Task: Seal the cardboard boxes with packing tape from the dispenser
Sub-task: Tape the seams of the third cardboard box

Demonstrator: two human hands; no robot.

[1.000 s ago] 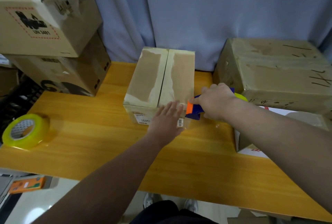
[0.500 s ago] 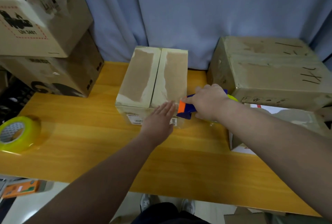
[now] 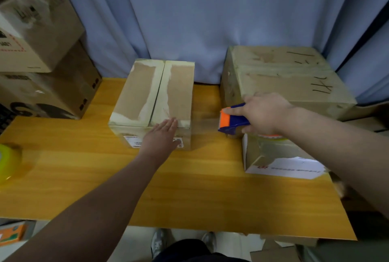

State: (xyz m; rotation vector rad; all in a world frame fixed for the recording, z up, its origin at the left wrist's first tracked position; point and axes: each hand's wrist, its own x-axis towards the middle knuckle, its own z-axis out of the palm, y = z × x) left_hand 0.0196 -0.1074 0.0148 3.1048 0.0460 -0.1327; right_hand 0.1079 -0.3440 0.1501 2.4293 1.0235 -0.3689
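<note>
A small cardboard box (image 3: 145, 91) stands at the middle of the wooden table (image 3: 189, 188), its two top flaps closed with a seam down the centre. My left hand (image 3: 162, 135) presses flat on the box's front right edge, fingers straight. To the box's right, my right hand (image 3: 263, 114) grips a blue and orange tape dispenser (image 3: 231, 121). A faint strip of clear tape (image 3: 205, 119) stretches from the box's right side to the dispenser.
A large cardboard box (image 3: 284, 78) sits at the back right, a smaller white-labelled box (image 3: 280, 160) in front of it. Two stacked boxes (image 3: 37, 61) fill the back left. A yellow-green tape roll (image 3: 8, 162) lies at the table's left edge. Blue curtain behind.
My right hand has pulled the dispenser away from the box toward the right, drawing tape out. My left hand has stayed on the box's front edge.
</note>
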